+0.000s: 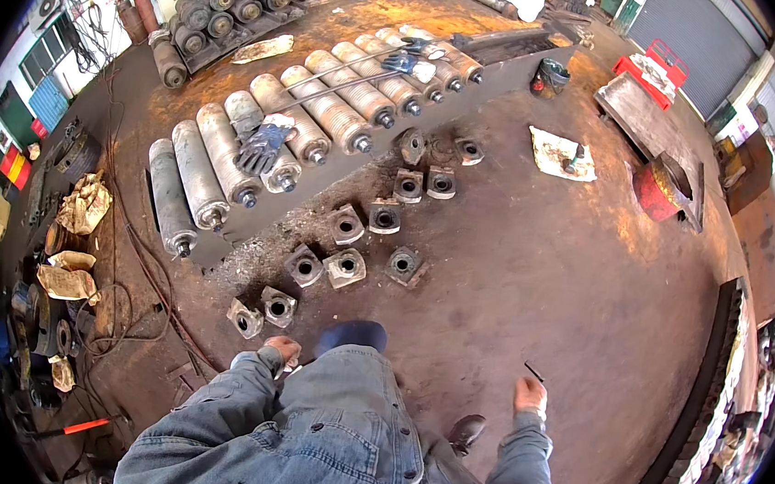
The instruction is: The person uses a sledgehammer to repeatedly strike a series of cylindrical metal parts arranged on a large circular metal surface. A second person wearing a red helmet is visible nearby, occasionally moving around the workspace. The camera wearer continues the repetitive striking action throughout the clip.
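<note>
My right hand (530,398), low on the right, is closed around a thin dark pen-like stick (534,372) that juts out past the fingers. On the other side, my left hand (284,349) hangs by the jacket with its fingers curled. Something small and whitish shows at its lower edge, too little to name. Ahead of me on the floor lie several worn metal blocks with round holes, the nearest one a block (278,306) beyond my left hand. Behind them runs a slanting row of heavy steel rollers (220,149).
Dark work gloves (262,146) rest on the rollers, beside long thin rods (355,81). A stained sheet (563,156) with a small dark object lies on the floor. A red drum (659,187) stands by a metal bench. Hoses (150,267) trail across the left floor.
</note>
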`<act>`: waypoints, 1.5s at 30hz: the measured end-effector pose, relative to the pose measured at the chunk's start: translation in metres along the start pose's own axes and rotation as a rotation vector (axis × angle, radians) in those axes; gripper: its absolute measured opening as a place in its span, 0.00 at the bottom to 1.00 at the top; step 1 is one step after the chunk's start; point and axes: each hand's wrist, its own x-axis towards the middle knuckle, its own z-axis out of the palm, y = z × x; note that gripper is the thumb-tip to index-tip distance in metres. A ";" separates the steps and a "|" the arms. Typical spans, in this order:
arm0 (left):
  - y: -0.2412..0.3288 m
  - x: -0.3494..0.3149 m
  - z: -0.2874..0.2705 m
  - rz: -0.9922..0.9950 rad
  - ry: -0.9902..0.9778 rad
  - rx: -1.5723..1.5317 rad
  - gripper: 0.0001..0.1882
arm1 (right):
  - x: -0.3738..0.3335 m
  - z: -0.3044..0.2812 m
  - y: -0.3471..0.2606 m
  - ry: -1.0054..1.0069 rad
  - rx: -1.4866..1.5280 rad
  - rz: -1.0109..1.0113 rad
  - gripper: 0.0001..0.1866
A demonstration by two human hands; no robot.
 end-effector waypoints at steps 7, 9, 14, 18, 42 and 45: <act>0.037 0.041 0.048 -0.094 -0.005 -0.298 0.12 | 0.022 0.023 -0.020 -0.179 0.031 -0.101 0.19; 0.097 0.033 0.069 -0.117 -0.024 -0.383 0.10 | 0.025 0.018 0.026 -0.258 -0.112 0.023 0.23; 0.159 0.107 0.132 -0.109 -0.167 -0.495 0.06 | 0.031 -0.006 0.145 -0.575 -0.627 0.386 0.21; 0.225 0.158 0.171 0.167 -0.029 0.062 0.13 | 0.100 -0.002 0.145 -0.642 -0.343 0.307 0.20; 0.427 0.173 0.299 -0.215 0.307 -0.173 0.18 | 0.578 -0.061 0.117 -0.517 -0.459 0.101 0.23; 0.466 0.164 0.333 -0.118 0.354 -0.370 0.21 | 0.653 -0.043 0.114 -0.773 -0.528 0.076 0.28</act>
